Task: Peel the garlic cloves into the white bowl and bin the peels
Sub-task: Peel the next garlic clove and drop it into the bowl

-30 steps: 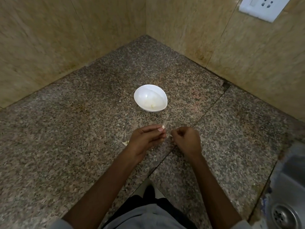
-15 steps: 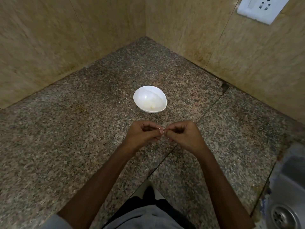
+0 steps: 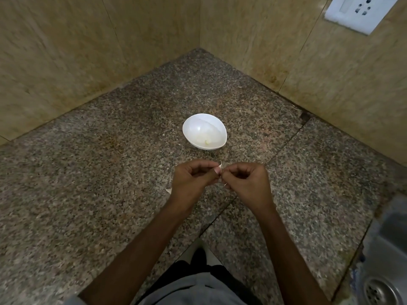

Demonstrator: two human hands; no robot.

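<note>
A white bowl (image 3: pixel 203 128) sits on the granite counter with a small pale clove (image 3: pixel 207 142) inside it. In front of the bowl my left hand (image 3: pixel 193 179) and my right hand (image 3: pixel 246 181) meet above the counter, fingers curled. Between their fingertips they pinch a garlic clove (image 3: pixel 220 170), mostly hidden, with a thin strip of skin sticking up from it. A scrap of peel (image 3: pixel 169 190) lies on the counter just left of my left hand.
The speckled granite counter (image 3: pixel 99 194) fills a corner between two beige tiled walls. A steel sink with a drain (image 3: pixel 382 291) is at the lower right. A white wall socket (image 3: pixel 359 12) is at the upper right.
Both hands have lifted off the counter and come together, fingertips now pinching the clove between them. The bowl has not moved.
</note>
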